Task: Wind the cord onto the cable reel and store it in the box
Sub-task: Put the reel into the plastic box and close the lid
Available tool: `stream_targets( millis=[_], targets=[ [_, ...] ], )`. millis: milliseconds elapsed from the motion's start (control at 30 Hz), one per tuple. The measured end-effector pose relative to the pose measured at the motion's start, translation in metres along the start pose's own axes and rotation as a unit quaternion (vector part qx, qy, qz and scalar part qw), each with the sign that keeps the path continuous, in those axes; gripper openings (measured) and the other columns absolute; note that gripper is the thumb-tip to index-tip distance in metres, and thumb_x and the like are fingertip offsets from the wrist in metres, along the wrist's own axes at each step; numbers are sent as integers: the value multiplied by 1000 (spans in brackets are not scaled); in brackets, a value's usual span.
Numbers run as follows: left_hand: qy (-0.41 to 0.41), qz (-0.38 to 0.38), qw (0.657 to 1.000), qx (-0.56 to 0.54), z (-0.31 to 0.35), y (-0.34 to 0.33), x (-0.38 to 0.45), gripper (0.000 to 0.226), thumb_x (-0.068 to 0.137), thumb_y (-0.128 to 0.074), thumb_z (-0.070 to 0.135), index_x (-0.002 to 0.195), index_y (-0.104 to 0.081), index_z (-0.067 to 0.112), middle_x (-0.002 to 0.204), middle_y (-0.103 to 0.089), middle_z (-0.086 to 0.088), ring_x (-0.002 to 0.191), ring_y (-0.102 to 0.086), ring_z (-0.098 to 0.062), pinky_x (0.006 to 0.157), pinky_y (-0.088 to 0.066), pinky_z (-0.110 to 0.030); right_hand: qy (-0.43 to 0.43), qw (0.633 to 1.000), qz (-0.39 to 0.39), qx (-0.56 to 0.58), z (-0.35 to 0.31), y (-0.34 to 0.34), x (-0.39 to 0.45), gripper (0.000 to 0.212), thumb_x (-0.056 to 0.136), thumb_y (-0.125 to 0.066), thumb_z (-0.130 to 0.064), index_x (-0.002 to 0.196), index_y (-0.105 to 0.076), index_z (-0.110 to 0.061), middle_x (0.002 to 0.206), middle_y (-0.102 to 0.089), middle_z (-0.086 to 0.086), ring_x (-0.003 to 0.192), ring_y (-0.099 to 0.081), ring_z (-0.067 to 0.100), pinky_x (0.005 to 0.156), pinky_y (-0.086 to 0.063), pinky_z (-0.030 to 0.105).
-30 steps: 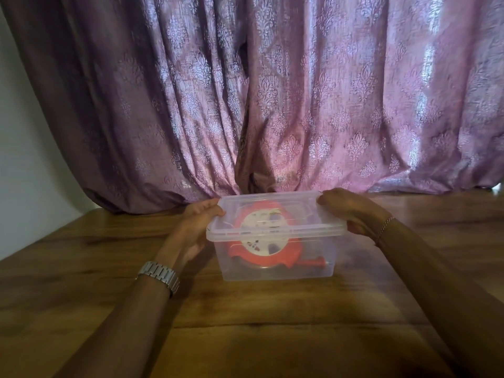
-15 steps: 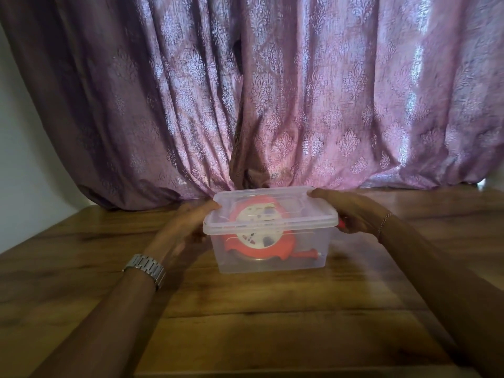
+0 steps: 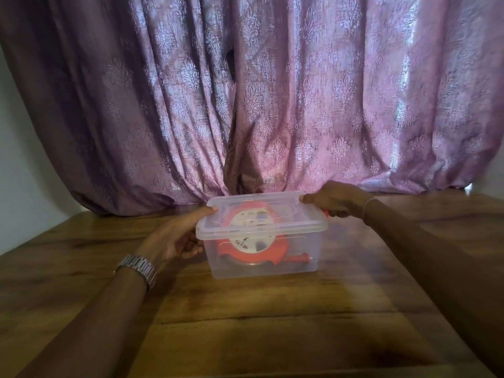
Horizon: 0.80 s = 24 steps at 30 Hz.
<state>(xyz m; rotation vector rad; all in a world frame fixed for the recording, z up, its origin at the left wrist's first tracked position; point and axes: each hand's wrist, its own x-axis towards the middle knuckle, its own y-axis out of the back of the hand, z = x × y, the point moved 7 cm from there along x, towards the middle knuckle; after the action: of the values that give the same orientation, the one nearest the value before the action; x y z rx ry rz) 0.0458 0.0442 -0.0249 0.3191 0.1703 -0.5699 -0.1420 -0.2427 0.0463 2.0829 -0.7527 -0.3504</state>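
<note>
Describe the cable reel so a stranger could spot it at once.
On the wooden table before the purple curtain stands a clear plastic box with its lid on, one hand at each end. The cable reel stands inside it: round, orange-red with a pale centre, the only brightly coloured thing there.

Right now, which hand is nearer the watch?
Left. The left hand is on the watch's own wrist, gripping the box's left end; the right hand holds the far end.
</note>
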Motion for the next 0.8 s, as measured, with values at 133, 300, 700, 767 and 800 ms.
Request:
stream_targets(
  millis=[133,300,700,767,800],
  targets=[
    [6,-12,1000,-5,-2,-1,2,48,81,-73,66,89,-71,18,67,-63,-3,56,-58,-16,53,-44,-22,13,998,-11,-62,-9,2,-3,59,88,-53,-57,53,-56,-9,39,-52,2,27,-36,14,39,-30,15],
    [5,-23,1000,-10,-6,-2,2,47,82,-72,66,80,-68,19,62,-53,-2,44,-43,-14,43,-29,-18,30,997,9,-67,-10,-1,-1,56,86,-56,-57,57,-54,-9,37,-50,-1,29,-40,12,46,-35,19],
    [-24,82,973,216,41,12,-13,50,97,-66,54,64,-59,15,37,-46,4,39,-36,-10,44,-24,-20,78,983,71,-151,-19,2,-4,67,89,-51,-57,41,-51,-11,27,-47,-2,41,-53,19,64,-47,29],
    [-50,96,960,256,50,12,-12,51,98,-65,48,62,-57,14,37,-45,3,36,-34,-11,42,-23,-21,79,982,71,-158,-21,2,-5,66,90,-51,-56,42,-52,-10,26,-46,-3,43,-54,19,65,-46,29],
    [-78,110,949,285,56,12,-11,50,99,-66,44,61,-57,13,37,-45,3,36,-35,-12,42,-24,-22,79,982,70,-159,-21,2,-5,65,90,-51,-55,43,-53,-10,28,-48,-2,43,-53,19,64,-45,29]
  ],
)
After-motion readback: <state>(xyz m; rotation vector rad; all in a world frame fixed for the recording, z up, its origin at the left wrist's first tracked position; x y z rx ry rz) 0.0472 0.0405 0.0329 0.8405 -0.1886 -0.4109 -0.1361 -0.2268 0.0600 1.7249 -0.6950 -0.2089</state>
